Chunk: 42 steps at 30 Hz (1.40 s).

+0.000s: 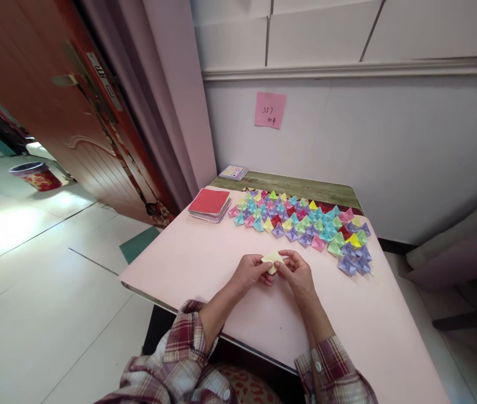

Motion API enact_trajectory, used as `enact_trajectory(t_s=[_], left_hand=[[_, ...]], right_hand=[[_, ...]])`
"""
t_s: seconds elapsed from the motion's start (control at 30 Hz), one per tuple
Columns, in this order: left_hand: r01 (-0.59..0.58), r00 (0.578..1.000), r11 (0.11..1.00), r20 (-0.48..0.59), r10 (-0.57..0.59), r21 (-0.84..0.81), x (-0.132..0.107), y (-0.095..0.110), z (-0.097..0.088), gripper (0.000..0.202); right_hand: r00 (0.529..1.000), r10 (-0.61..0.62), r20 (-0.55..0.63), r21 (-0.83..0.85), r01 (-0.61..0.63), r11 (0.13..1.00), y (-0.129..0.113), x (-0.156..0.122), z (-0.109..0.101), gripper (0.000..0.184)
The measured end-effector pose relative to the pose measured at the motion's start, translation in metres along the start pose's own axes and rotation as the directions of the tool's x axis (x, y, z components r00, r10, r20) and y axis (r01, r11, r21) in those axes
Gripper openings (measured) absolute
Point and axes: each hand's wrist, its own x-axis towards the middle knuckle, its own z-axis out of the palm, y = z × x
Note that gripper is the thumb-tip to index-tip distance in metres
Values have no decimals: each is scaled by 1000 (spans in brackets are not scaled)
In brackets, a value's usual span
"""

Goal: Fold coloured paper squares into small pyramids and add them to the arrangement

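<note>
A small pale yellow folded paper (273, 260) is pinched between both hands just above the pink tabletop (205, 258). My left hand (250, 271) grips its left side and my right hand (298, 273) grips its right side. Beyond the hands lies a spread of several folded paper pieces (306, 224) in blue, purple, green, pink, yellow and red, laid close together. A stack of square paper sheets (209, 204) with a red top sheet rests at the table's far left.
A small printed packet (233, 172) lies on the wooden strip by the wall. A pink sticky note (270, 110) hangs on the wall. A wooden door (53, 112) stands open at left, with a red bucket (36, 175) on the floor.
</note>
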Motion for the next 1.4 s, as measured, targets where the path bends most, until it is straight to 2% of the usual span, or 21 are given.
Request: enact_trajectory(t_s=[0.17,0.3,0.37,0.5,0.6,0.7,0.77,0.83,0.97,1.03,1.13,1.2,1.27,1.33,1.4], left_hand=[[45,999,997,-17,-46,-55,1,1,2,44],[28,1000,996,11,-27,-82,2,1,3,45],[-2,1000,997,-13,1,-75,3,0,3,41],[-87,988,995,-134,81,-44,3,0,4,35],[-175,975,984,-138,171,-14,0,2,4,48],[-261,962,962,-57,266,74,-3,6,3,58],[-301,951,944,-23,307,134,-3,6,2,46],[-321,942,930,-39,333,179,-2,5,0,33],[-309,929,899,-106,356,309,0,1,-5,27],[-306,916,851,-111,385,427,0,0,-7,22],[-287,895,729,-97,435,621,-2,-1,-8,18],[-274,884,649,-81,461,710,-2,-1,-8,17],[-289,874,620,-63,482,729,-1,-1,-9,14],[-314,881,680,-63,469,663,0,0,-11,10],[-309,913,805,-79,400,506,2,0,-12,12]], right_hand=[[1000,10,-1,14,-10,1000,-2,0,1,36],[998,-48,-28,36,49,998,0,0,1,35],[994,-93,-56,32,95,995,1,1,1,34],[990,-138,-41,-46,136,990,2,2,1,26],[990,-133,-43,-125,126,984,1,2,-1,25],[993,-107,-55,-157,97,983,0,1,-2,28],[995,-88,-41,-149,81,985,0,0,-2,32],[997,-76,-12,-140,74,987,2,0,-3,36],[996,-94,10,-201,94,975,7,1,-4,41],[991,-136,-11,-309,126,943,10,1,-4,37],[976,-211,-45,-478,164,863,11,0,-4,27],[965,-255,-57,-530,187,827,11,0,-4,22],[954,-292,-67,-538,211,816,10,0,-4,19],[951,-301,-74,-521,221,825,10,0,-5,19],[959,-273,-72,-488,205,849,9,1,-5,21]])
